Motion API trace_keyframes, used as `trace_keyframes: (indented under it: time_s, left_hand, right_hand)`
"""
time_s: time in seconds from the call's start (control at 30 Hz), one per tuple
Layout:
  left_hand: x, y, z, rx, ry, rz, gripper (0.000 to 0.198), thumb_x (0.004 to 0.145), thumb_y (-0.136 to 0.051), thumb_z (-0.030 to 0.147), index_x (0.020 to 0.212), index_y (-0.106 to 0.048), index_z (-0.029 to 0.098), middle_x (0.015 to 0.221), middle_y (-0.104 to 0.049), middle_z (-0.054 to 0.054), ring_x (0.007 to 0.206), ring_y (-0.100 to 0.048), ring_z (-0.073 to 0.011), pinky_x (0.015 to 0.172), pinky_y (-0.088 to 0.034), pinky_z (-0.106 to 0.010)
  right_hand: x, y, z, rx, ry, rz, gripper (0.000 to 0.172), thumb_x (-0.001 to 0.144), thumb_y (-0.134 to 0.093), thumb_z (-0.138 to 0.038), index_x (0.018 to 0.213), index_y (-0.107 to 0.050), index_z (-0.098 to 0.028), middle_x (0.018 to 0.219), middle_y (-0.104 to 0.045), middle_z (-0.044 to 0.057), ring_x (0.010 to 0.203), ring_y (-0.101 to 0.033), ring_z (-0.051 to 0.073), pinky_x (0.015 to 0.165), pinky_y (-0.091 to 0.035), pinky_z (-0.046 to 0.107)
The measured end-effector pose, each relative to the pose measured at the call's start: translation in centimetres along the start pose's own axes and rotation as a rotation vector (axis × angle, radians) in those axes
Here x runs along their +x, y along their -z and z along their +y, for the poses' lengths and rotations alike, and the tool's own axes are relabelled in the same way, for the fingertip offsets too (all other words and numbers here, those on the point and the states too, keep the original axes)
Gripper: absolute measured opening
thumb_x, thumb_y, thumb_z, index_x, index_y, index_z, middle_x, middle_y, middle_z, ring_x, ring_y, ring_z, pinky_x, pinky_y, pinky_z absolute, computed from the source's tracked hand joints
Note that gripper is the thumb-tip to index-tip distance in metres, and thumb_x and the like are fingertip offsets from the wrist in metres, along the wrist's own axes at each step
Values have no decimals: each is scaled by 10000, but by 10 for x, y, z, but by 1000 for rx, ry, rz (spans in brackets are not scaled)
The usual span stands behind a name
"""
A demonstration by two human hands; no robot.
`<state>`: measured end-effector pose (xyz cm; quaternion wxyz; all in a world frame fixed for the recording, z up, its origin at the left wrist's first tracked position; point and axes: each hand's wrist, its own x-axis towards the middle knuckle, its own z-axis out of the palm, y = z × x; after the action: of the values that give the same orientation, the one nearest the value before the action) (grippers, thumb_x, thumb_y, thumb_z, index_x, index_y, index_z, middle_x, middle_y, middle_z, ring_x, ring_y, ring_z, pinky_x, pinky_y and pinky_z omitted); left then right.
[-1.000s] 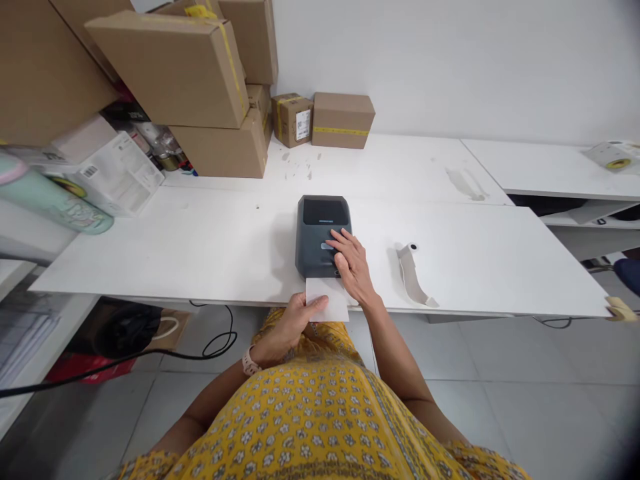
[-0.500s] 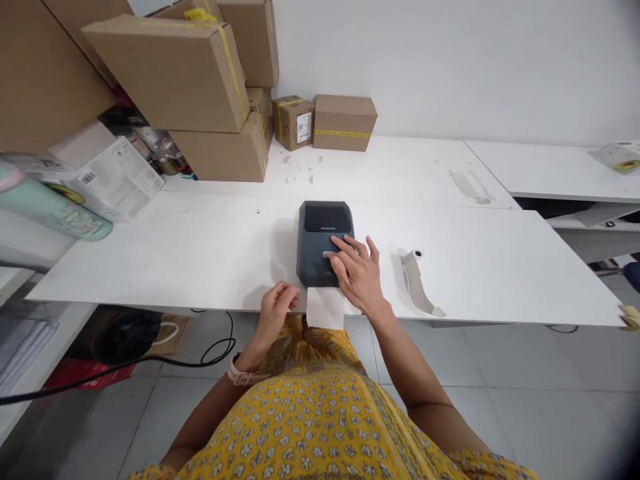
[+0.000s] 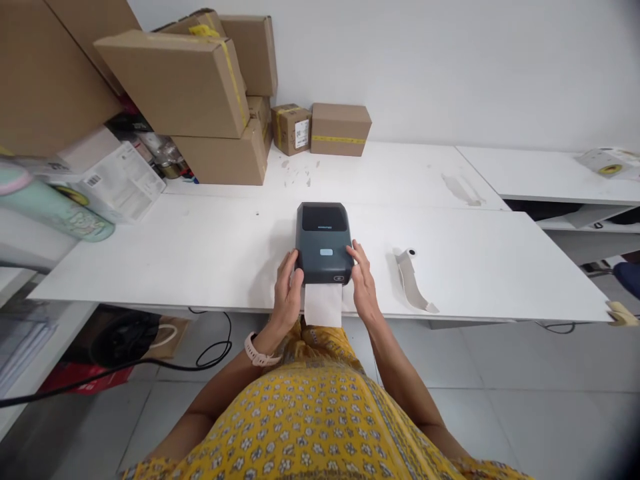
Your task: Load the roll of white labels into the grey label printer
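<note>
A dark grey label printer with a light blue button sits on the white table near its front edge. From its front slot a blank white label strip hangs over the table edge. My left hand grips the printer's left side, fingers along the casing and thumb at the front corner. Against the opposite side, my right hand holds the casing with its fingertips and thumb. To the right lies a small paper roll, partly unwound, its curled tail pointing toward the front edge.
Stacked cardboard boxes stand at the back left, with two smaller taped boxes beside them against the wall. A mint green bottle and a white box occupy the left end. A black cable hangs below the table.
My right hand has left the top of the printer by the button and moved to its right side. My left hand has come up from the table edge onto the left side.
</note>
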<state>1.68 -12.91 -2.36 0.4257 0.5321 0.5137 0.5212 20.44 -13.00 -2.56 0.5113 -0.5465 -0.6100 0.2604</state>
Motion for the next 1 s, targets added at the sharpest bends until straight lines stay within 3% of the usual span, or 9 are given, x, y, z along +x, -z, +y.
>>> trace_keyframes:
  time_s: [0.17,0.3,0.67,0.83,1.0]
  left_hand:
    - [4,-4,6,-112,10,16,611,1003,-421,570,1547,-403,293,1642,-408,-58,1533,-358,-240,1268,-321,-420]
    - [-1,-11,-8,-89,64,75,639,998,-423,581,1555,-394,267,1665,-364,-65,1554,-313,-238,1294,-260,-414]
    - [-2,-13,-30,-8,-26,110,645,1006,-335,619,1533,-442,263,1677,-337,-70,1584,-227,-232,1309,-199,-448]
    - [0,-17,-42,37,-128,107,644,1017,-329,593,1572,-371,266,1694,-297,-69,1594,-191,-211,1313,-170,-440]
    - [-1,-18,-40,35,-112,127,654,1011,-319,613,1557,-401,262,1705,-262,-72,1603,-149,-223,1307,-179,-438]
  right_hand:
    - [-1,-10,0,151,-25,-19,628,1020,-287,-656,1556,-396,-347,1698,-289,3,1584,-230,241,1307,-171,523]
    - [-7,-22,3,257,-72,100,634,1039,-310,-600,1609,-282,-324,1699,-286,21,1576,-255,228,1299,-220,495]
    - [-17,-43,15,452,-192,339,609,1026,-355,-576,1513,-481,-234,1618,-442,61,1518,-376,235,1277,-265,476]
    - [-18,-49,16,465,-187,380,578,1032,-353,-553,1496,-502,-243,1607,-462,44,1525,-361,214,1292,-221,467]
    - [-19,-47,17,423,-173,380,576,1032,-336,-554,1475,-529,-239,1602,-469,42,1541,-328,215,1293,-200,483]
